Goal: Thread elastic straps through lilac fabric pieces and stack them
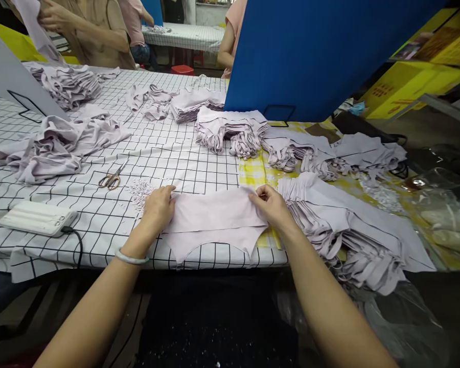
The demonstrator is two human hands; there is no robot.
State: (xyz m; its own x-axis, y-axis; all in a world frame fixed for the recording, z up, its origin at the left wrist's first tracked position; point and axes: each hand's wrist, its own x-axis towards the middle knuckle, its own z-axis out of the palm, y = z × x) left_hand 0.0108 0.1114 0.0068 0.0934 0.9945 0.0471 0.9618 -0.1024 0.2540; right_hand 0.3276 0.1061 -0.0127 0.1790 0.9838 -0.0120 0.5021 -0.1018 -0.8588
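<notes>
A pale pinkish-lilac garment piece (218, 212) lies flat at the table's front edge, with a seam across it and a curved cut-out along its lower side. My left hand (159, 208) has its fingers closed on the left upper corner. At the opposite upper corner, my right hand (270, 203) pinches the fabric between thumb and fingers. To the left of my left hand are tiny fabric clippings (140, 193) and a pair of scissors (114, 176). Just right of my right hand rests a stack of similar pieces (329, 214) with straps hanging out.
A white power bank (38, 218) with a black cable lies at the left. Crumpled fabric (57, 145) and more stacks (230, 125) cover the back. A blue panel (310, 56) rises behind. A co-worker (95, 36) handles cloth across the table.
</notes>
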